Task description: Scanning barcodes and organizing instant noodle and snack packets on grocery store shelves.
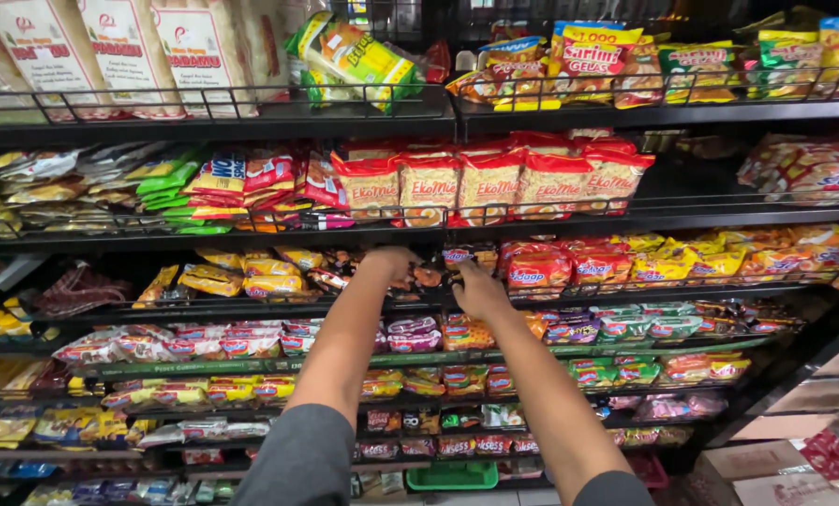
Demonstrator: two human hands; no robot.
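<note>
both hands (480,289) on crinkly orange-red packets (459,256)

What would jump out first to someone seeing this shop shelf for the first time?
Two bare arms reach up the middle: the left hand and right hand both sit among dark packets on the third shelf. Just above them a row of red-and-white packets stands upright, and a green basket sits on the floor below.
</note>
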